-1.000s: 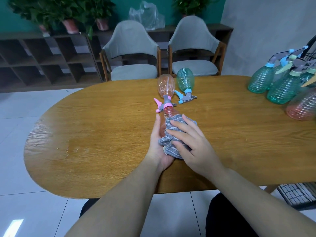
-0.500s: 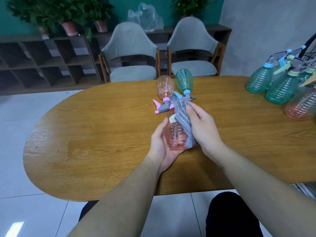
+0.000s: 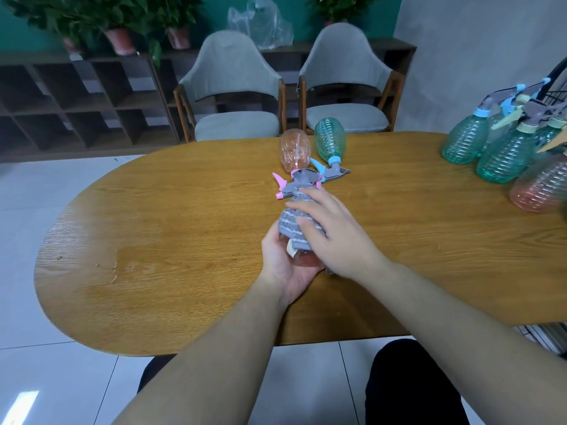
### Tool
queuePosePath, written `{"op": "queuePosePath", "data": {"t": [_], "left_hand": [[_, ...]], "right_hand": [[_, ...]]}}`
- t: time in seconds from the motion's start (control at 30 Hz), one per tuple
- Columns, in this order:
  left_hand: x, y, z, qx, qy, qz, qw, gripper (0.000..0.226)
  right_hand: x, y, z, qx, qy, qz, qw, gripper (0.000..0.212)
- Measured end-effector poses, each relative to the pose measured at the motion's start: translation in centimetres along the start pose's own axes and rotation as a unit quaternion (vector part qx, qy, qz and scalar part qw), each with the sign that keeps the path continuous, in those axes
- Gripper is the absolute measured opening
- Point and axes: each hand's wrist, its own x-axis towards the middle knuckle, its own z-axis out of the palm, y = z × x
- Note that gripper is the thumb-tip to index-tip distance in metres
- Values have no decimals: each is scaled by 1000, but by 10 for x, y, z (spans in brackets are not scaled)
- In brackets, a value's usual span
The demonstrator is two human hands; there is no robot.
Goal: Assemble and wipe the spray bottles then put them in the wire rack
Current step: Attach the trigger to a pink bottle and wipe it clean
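Mid-wipe: left hand [image 3: 287,266] cupping pink bottle [image 3: 303,259], right hand [image 3: 333,233] pressing grey cloth [image 3: 296,220]; two bottles [image 3: 329,139] waiting, racking pending.

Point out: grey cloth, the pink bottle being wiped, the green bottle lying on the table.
grey cloth [image 3: 290,220], head view, striped middle.
pink bottle [image 3: 303,259], head view, bare base.
green bottle [image 3: 329,139], head view, ribbed body.

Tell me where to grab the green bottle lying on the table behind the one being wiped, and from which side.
Grip the green bottle around its ribbed belly, coming down from above. It lies on its side, base toward the chairs and spray head toward the person, so the wide body is exposed. The pink bottle lies close on its left; approach from the right.
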Motion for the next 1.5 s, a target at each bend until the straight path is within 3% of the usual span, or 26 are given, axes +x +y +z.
{"op": "queuePosePath", "data": {"t": [0.33,0.57,0.7,0.87,1.0,1.13,1.3,1.5], "left_hand": [[-6,5,3,-18,-1,-37,999,67],[-13,7,8,13,-24,-61,998,84],[-9,4,10,40,-8,-35,999,70],[-7,2,12,102,16,-8,995,55],[-6,2,11,99,3,-7,995,61],[-6,1,11,88,-15,-11,996,59],[-3,1,8,73,-10,-10,997,52],[1,1,1,-6,-2,-4,1000,49]], "right_hand": [[-23,10,0,-100,-56,-168,979,38],[-38,29,5,-86,13,-229,969,33],[-36,25,6,-26,58,-183,981,32],[-12,10,-3,69,93,-31,993,31],[2,1,-9,168,96,67,979,31],[17,-2,-14,196,122,141,963,33],[22,-6,-12,143,39,161,976,37],[0,-5,2,-22,7,2,1000,38]]}}
